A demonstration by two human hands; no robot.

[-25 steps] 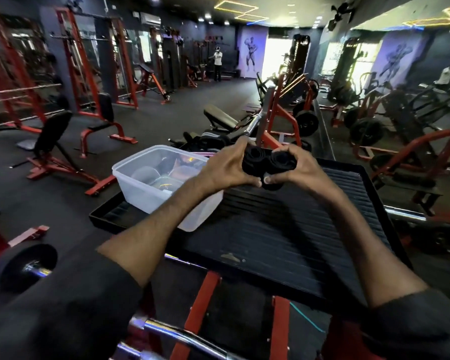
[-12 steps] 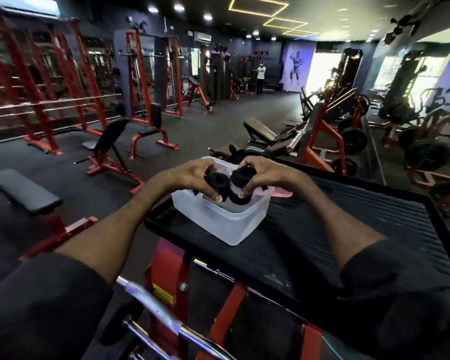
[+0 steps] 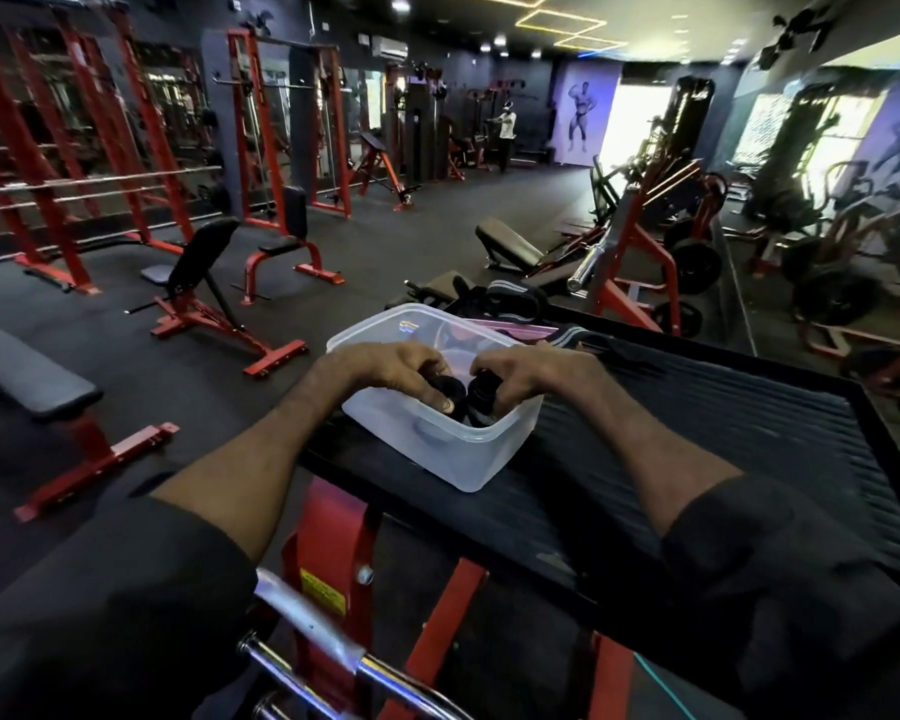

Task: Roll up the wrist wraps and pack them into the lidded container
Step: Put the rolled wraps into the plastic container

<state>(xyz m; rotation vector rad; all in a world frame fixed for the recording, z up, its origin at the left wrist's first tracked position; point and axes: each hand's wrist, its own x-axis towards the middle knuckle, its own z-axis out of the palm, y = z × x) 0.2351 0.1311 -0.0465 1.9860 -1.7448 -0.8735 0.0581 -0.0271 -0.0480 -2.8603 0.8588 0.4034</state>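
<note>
A clear plastic container (image 3: 468, 459) stands without its lid on the black ribbed platform (image 3: 697, 439). Both hands reach down into it. My left hand (image 3: 391, 368) grips one black rolled wrist wrap (image 3: 450, 391), and my right hand (image 3: 536, 374) grips a second rolled wrap (image 3: 481, 394) beside it. The two rolls touch each other inside the container, near its front wall. More black wraps with grey stripes (image 3: 515, 298) lie behind the container at the platform's far edge. A pink flat piece (image 3: 526, 330) shows behind the container; I cannot tell if it is the lid.
The platform sits on a red frame (image 3: 333, 553) with a chrome bar (image 3: 333, 652) below. Gym benches (image 3: 198, 283), red racks (image 3: 48, 163) and plate-loaded machines (image 3: 655, 252) fill the floor around. A person (image 3: 505, 135) stands far back.
Both hands carried the two rolled wraps from above the platform leftward to the container, then lowered them into it. The view turned left with them.
</note>
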